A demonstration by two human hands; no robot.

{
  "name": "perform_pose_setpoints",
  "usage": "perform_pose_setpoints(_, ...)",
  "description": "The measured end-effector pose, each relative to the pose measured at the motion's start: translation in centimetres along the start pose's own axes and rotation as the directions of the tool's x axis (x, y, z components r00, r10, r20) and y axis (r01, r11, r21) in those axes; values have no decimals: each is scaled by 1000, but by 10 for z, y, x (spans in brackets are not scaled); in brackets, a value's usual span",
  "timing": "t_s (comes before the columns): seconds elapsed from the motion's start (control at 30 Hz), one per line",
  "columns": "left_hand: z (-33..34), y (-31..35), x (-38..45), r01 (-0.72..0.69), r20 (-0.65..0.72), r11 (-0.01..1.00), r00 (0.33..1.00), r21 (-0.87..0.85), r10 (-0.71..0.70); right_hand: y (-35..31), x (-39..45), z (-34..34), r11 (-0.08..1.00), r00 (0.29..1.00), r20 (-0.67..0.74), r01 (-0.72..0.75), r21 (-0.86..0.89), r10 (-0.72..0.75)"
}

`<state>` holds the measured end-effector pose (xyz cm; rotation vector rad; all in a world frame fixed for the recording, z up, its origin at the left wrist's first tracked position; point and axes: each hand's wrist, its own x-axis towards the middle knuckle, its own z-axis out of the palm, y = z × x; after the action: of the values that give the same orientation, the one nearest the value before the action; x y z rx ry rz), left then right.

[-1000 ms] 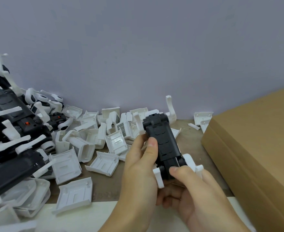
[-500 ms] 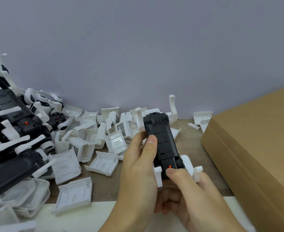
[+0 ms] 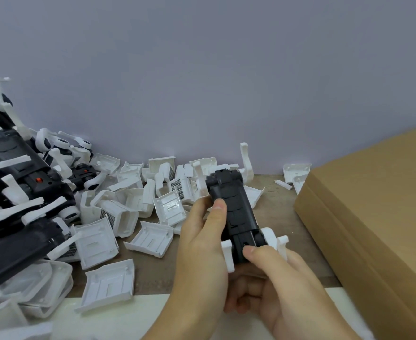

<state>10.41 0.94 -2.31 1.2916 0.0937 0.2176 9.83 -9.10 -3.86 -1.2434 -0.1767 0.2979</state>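
Observation:
A long black plastic body (image 3: 236, 209) with white clip pieces (image 3: 273, 239) at its near end is held above the table in the lower middle. My left hand (image 3: 202, 246) grips its left side, thumb lying along the black top. My right hand (image 3: 283, 288) holds the near end from below, thumb pressing on the black end between the white pieces. The underside of the part is hidden by my fingers.
Several loose white plastic shells (image 3: 153, 239) are scattered over the brown table (image 3: 275, 212). A heap of assembled black-and-white units (image 3: 18, 192) fills the left. A closed cardboard box (image 3: 379, 217) stands at the right. A grey wall (image 3: 202, 82) backs the table.
My right thumb slid slightly along the near end of the black body, covering a small orange spot seen half a second ago. The part and my left hand barely moved.

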Motion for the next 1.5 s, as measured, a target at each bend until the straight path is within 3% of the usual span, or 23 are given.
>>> perform_pose_setpoints(0.27, -1, -2, 0, -40, -6, 999, 999, 20, 40, -5, -6, 0, 999, 998, 39, -51, -10, 51)
perform_pose_setpoints(0.37, 0, -2, 0, -53, -14, 998, 998, 41, 54, 3, -21, -6, 989, 993, 99, -45, -139, 59)
perform_pose_setpoints(0.43, 0, 0, -1, -46, -16, 997, 999, 60, 48, 5, -22, -10, 975, 992, -42, -126, -183, 120)
perform_pose_setpoints(0.53, 0, 2, -1, -32, 9, 998, 999, 61, 31, 4, -20, -5, 954, 996, -9, -91, -287, 92)
perform_pose_setpoints(0.7, 0, 2, -1, -24, 26, 995, 999, 102, 22, 0, -8, 3, 994, 993, -117, -30, -105, 17)
perform_pose_setpoints(0.8, -3, -1, 3, -64, -88, 966, 992, 251, 88, 3, -1, 1, 992, 986, -169, -30, -126, 8)
perform_pose_setpoints(0.83, -5, -2, 5, -102, -125, 920, 979, 379, 160, 5, 0, -1, 992, 980, -199, -31, -123, 6)
perform_pose_setpoints(0.87, -9, -2, 7, -144, -107, 791, 961, 594, 255, 6, 1, -3, 993, 976, -219, -33, -113, 7)
perform_pose_setpoints(0.9, -13, 0, 8, -166, -38, 545, 938, 822, 344, 7, 1, -4, 993, 971, -239, -36, -108, 9)
perform_pose_setpoints(0.93, -19, 1, 9, -149, 47, 233, 918, 961, 393, 7, 2, -5, 993, 965, -262, -39, -107, 10)
perform_pose_setpoints(0.97, -24, 2, 10, -91, 90, -16, 916, 996, 391, 7, 2, -6, 994, 960, -281, -35, -100, 5)
perform_pose_setpoints(1.0, -27, 6, 11, -6, 59, -162, 944, 987, 325, 7, 2, -6, 996, 955, -295, -24, -85, -2)
perform_pose_setpoints(1.03, -30, 10, 11, 58, 8, -251, 967, 966, 254, 6, 3, -6, 998, 952, -306, -17, -65, -4)
perform_pose_setpoints(1.1, -34, 9, 9, 109, -62, -327, 986, 939, 152, 6, 3, -6, 999, 950, -311, -15, -36, 3)
perform_pose_setpoints(1.2, -42, 3, 12, 46, -1, -352, 992, 935, 129, 6, 3, -4, 999, 949, -314, -31, -30, 20)
perform_pose_setpoints(1.3, -39, 7, 14, 38, 7, -286, 988, 957, 156, 6, 4, -4, 999, 947, -319, -35, -36, 22)
perform_pose_setpoints(1.4, -32, 12, 16, 11, 38, -167, 957, 986, 287, 6, 4, -5, 997, 941, -339, -37, -62, 14)
perform_pose_setpoints(1.5, -27, 12, 18, -132, 133, -33, 883, 991, 451, 7, 4, -8, 992, 927, -374, -38, -119, -9)
